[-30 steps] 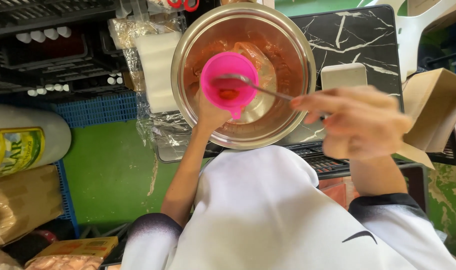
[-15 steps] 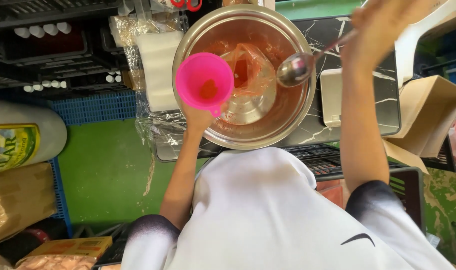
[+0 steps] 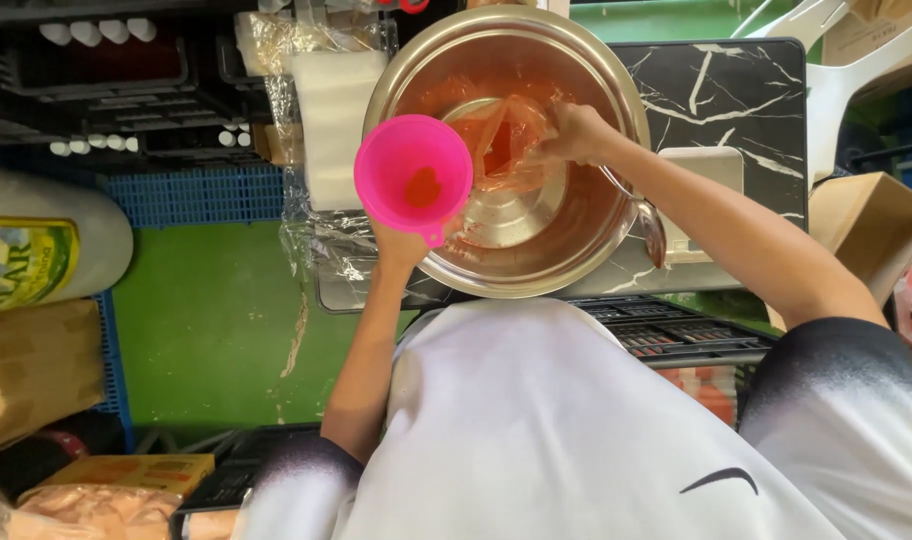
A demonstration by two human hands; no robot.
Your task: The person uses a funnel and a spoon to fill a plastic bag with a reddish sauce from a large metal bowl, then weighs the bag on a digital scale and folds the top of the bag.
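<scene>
A large steel bowl (image 3: 428, 262) smeared with red sauce stands in front of me on a black marble-patterned top (image 3: 728, 92). My left hand (image 3: 400, 243) holds a pink funnel (image 3: 413, 172) by its stem over the bowl's left rim; red residue sits in its throat. Reaching into the bowl, my right hand (image 3: 576, 134) pinches the top of a clear plastic bag (image 3: 498, 146) with red sauce in it. A metal spoon (image 3: 650, 226) leans against the inner right wall of the bowl.
A stack of clear plastic bags (image 3: 331, 120) lies left of the bowl. At far left is a big white bottle with a yellow label (image 3: 46, 250), with black crates (image 3: 106, 70) behind it. A cardboard box (image 3: 866, 225) sits at right, over a green floor (image 3: 216, 320).
My right hand lifted the spoon out of the funnel, set it down in the bowl and took hold of the bag. The funnel shifted left, off the bowl's middle.
</scene>
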